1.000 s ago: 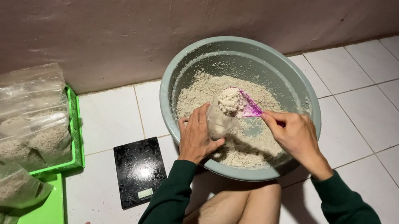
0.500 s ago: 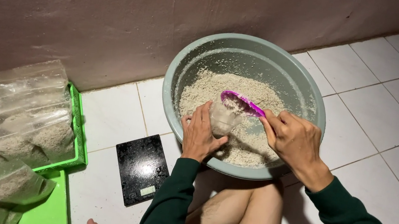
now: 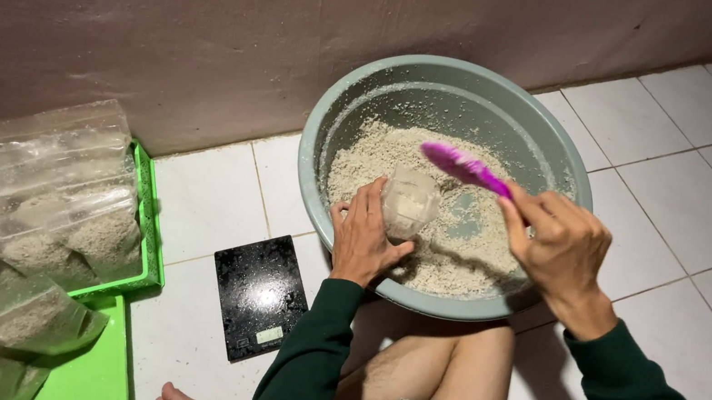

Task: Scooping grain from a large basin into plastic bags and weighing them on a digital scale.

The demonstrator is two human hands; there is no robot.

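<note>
A grey-green round basin (image 3: pixel 345 107) sits on the tiled floor against the wall, part-filled with pale crumbly grain (image 3: pixel 380 153). My left hand (image 3: pixel 361 242) holds a small clear plastic bag (image 3: pixel 409 202) upright inside the basin, some grain in its bottom. My right hand (image 3: pixel 556 245) grips a magenta scoop (image 3: pixel 463 166), raised over the grain to the right of the bag's mouth. The scoop looks empty from this angle. Both arms wear dark green sleeves.
A black digital scale (image 3: pixel 259 293) lies flat on the floor left of my knee. Further left, green trays (image 3: pixel 146 227) carry several filled clear bags (image 3: pixel 22 229). My bare legs and foot are below the basin. White tiles stretch to the right.
The heaped scoop was tipped at the bag's mouth, then lifted away to the right. It now hovers over the grain without its load. My left hand still holds the bag.
</note>
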